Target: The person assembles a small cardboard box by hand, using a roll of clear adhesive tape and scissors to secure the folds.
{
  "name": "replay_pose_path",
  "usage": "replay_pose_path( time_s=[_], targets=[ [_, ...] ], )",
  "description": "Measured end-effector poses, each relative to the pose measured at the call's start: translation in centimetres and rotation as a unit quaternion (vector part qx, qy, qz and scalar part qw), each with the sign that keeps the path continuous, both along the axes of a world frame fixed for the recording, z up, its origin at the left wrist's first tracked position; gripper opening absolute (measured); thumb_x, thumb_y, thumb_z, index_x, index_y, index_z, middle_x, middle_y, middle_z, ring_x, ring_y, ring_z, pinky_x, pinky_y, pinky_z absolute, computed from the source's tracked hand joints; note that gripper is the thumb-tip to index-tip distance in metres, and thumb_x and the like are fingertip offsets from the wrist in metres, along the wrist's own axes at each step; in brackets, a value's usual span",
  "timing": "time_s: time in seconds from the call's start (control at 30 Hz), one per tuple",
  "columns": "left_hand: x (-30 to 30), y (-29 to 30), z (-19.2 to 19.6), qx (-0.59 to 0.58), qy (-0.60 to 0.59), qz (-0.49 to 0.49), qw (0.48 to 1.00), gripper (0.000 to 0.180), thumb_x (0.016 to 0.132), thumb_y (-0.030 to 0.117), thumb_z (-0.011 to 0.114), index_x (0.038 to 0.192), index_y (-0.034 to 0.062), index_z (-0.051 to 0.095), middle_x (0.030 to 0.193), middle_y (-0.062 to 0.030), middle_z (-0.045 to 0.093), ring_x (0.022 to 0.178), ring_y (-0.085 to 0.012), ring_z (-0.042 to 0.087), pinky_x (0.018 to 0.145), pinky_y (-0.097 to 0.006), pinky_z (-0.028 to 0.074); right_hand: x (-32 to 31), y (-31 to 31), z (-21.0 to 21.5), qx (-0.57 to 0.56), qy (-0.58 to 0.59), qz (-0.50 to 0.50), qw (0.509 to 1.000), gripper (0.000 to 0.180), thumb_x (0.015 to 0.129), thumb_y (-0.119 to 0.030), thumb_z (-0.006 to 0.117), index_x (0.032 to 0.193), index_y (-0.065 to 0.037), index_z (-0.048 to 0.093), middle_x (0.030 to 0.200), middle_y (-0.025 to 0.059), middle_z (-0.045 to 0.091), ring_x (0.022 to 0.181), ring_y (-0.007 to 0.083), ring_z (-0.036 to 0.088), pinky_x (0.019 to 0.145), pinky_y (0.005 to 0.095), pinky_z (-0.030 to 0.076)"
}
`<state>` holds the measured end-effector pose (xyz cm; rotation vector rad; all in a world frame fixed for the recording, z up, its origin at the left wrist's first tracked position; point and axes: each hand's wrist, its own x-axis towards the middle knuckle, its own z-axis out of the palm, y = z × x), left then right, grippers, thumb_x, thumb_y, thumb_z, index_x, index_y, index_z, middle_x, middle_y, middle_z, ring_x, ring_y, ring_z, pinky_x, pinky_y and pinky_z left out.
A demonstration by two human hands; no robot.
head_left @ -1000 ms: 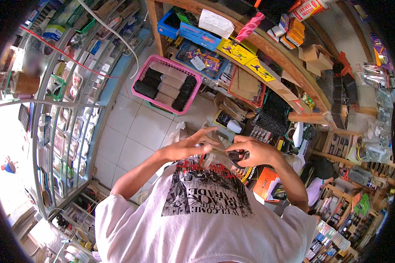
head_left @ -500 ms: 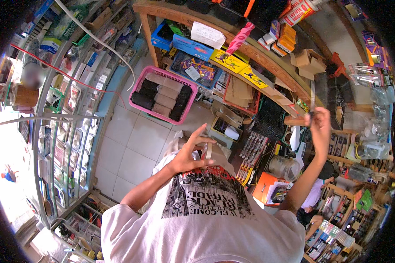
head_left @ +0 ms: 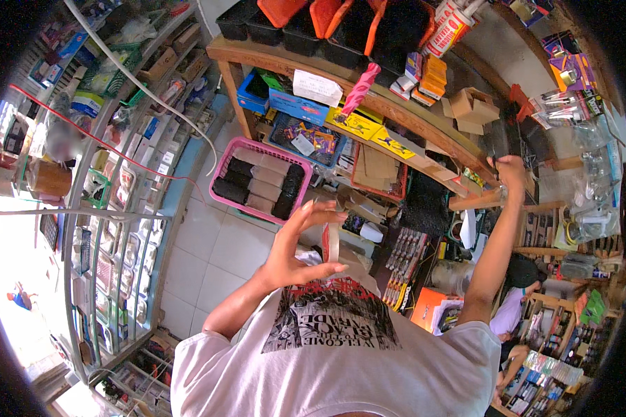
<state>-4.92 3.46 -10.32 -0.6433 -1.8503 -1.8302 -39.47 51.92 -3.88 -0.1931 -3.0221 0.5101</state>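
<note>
My left hand (head_left: 292, 243), in front of my chest, grips a narrow roll of tape (head_left: 332, 243) on edge between thumb and fingers. The roll is off-white with a red inner side. My right arm is stretched out to the far right, with my right hand (head_left: 510, 172) curled closed at the end of the wooden shelf rail. A small dark thing (head_left: 494, 161) shows at its fingertips; its kind cannot be made out. Beside that hand stands a dark container (head_left: 528, 182) holding thin items.
A pink basket (head_left: 219, 182) of black and brown packs stands on the tiled floor. The wooden shelf (head_left: 396, 104) carries black bins and boxes. An open cardboard box (head_left: 471, 111) sits near my right hand. Glass shelving lines the left. Another person (head_left: 511, 309) is at the right.
The slim blade with a dark handle that stood up from my right hand no longer shows. That hand has moved slightly farther away. My left hand, still holding the tape roll, appears larger and nearer.
</note>
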Motion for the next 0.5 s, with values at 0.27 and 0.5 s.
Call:
replay_pose_path(
  time_s=[0.27, 0.5],
  targets=[
    [0.4, -1.3, 4.1, -0.049, 0.184, 0.184, 0.964, 0.134, 0.063, 0.024, 0.097, 0.159, 0.0267, 0.002, 0.127, -0.0262, 0.053, 0.116, -0.0439, 0.059, 0.094, -0.059, 0.052, -1.7, 0.2, -1.5, -0.041, -0.021, -0.041, 0.998, 0.034, 0.073, -0.026, 0.090, 0.084, 0.000, 0.071, 0.055, 0.0036, 0.057, 0.043, 0.0117, 0.048, 0.040, 0.0299, 0.034],
    [1.8, -3.3, 6.6, -0.049, 0.198, 0.257, 0.945, 0.140, 0.063, 0.030, 0.098, 0.155, 0.0249, -0.008, 0.121, -0.0299, 0.056, 0.107, -0.0439, 0.063, 0.091, -0.059, 0.053, -1.3, -2.7, 0.0, -0.095, -0.042, -0.099, 0.990, 0.010, 0.082, -0.004, 0.075, 0.092, -0.002, 0.071, 0.068, 0.0078, 0.063, 0.047, 0.0127, 0.052, 0.041, 0.0290, 0.042]
  ],
)
